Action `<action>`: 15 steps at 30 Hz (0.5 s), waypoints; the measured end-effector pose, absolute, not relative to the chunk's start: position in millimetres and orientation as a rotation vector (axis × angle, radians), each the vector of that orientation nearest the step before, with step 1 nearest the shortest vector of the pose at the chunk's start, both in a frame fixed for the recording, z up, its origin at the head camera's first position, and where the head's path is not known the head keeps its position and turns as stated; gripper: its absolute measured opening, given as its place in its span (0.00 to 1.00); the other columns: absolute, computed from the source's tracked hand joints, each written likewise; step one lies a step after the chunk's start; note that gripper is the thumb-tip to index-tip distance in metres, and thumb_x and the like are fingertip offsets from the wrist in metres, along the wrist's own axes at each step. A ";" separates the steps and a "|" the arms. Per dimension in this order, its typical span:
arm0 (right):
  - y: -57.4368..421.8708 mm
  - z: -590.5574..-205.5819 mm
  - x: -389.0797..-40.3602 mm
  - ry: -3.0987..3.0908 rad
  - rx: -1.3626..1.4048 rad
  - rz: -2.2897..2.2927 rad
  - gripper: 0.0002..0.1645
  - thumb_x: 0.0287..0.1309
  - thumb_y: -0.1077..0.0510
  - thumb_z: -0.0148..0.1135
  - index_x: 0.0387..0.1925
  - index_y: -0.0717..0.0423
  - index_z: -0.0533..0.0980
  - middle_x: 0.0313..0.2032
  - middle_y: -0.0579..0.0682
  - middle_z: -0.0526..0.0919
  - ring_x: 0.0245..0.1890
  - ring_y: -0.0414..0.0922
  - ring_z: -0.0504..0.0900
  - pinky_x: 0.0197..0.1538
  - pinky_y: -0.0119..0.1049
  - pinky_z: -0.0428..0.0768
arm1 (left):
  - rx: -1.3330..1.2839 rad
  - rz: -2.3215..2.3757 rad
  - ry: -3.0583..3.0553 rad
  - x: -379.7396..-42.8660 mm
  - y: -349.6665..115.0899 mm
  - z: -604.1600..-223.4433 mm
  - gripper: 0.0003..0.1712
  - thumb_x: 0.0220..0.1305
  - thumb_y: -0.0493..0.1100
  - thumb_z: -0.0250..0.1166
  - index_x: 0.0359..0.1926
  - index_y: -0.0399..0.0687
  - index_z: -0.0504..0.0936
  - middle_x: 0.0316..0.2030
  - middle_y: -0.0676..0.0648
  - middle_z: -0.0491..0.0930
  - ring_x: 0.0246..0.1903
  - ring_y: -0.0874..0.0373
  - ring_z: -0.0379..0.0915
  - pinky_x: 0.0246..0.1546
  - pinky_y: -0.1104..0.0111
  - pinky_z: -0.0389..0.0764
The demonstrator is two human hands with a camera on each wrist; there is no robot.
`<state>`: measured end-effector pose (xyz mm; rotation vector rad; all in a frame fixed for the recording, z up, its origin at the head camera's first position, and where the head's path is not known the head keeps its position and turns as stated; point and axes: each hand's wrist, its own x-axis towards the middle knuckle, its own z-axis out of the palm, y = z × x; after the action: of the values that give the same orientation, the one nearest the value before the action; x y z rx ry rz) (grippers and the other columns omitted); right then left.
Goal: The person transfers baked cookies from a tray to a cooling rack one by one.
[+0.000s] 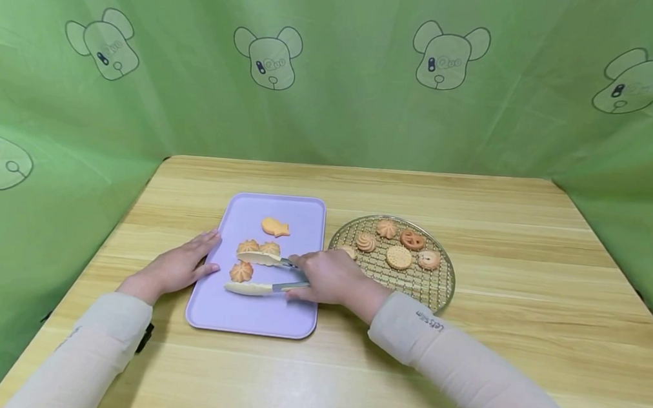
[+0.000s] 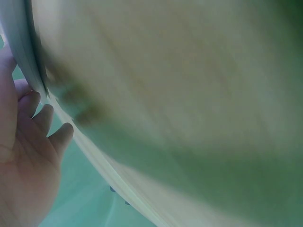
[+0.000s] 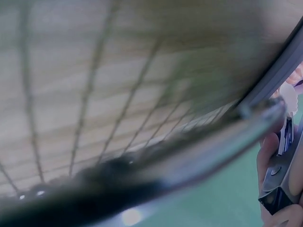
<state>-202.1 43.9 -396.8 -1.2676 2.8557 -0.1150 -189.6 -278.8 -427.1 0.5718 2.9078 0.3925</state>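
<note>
My right hand (image 1: 328, 275) holds a pair of tongs (image 1: 290, 286) with cream-coloured tips over a purple tray (image 1: 252, 317). The tips stand apart, one on either side of a star-shaped cookie (image 1: 241, 272). Two similar cookies (image 1: 248, 246) lie just beyond the upper tip, and a fish-shaped cookie (image 1: 274, 227) lies farther up the tray. At the tray's left edge rests my left hand (image 1: 178, 265), its fingers fairly straight; the left wrist view has its fingers (image 2: 59, 137) beside the rim. Part of the tongs (image 3: 279, 175) shows within the right hand in the right wrist view.
Right of the tray stands a round wire cooling rack (image 1: 444, 292), partly behind my right hand and forearm. On it lie several cookies, among them a pretzel-shaped one (image 1: 413, 240) and a round pale one (image 1: 399, 257). Green curtains (image 1: 345, 128) surround the wooden table (image 1: 503, 245).
</note>
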 end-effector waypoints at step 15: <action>45.4 -398.0 -201.7 2.853 -1.278 -0.150 0.40 0.52 0.31 0.62 0.59 0.52 0.76 0.19 0.38 0.73 0.17 0.37 0.71 0.19 0.32 0.73 | 0.568 0.392 2.903 -189.3 -277.8 -426.5 0.39 0.72 0.53 0.53 0.72 0.36 0.52 0.72 0.37 0.48 0.70 0.41 0.43 0.67 0.50 0.52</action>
<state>-201.7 45.4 -398.0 -1.2779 2.8530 -0.1495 -189.3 -277.8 -426.5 0.5685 2.9028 0.3924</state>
